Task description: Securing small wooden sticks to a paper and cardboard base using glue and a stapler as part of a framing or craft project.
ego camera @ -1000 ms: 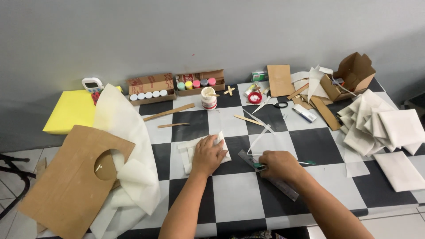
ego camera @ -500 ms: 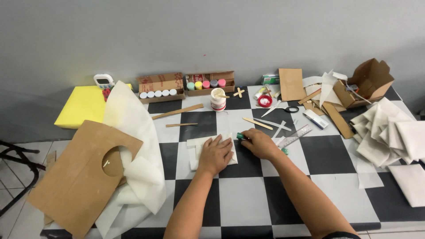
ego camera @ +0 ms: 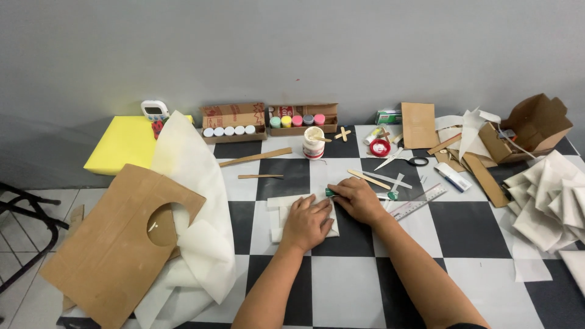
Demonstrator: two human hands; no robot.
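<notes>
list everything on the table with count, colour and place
white sheet piece: 1, white, centre, under left hand
green tool: 1, green, at right hand
ruler: 1, clear, right of hands
glue tub: 1, white, back centre
paint pot boxes: 2, brown, back
cardboard with hole: 1, brown, left
yellow foam block: 1, yellow, back left
scissors: 1, black handles, right of centre
white sheet stack: 1, white, right edge
left hand: pressing flat on sheet
right hand: on green tool

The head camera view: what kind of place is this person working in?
Probably a home or hobby craft corner. A checkered table against a plain grey wall holds small paint pots in cardboard trays, a glue jar, scissors and cardboard sheet. The left hand presses white foam; the right hand grips a green tool.
</notes>
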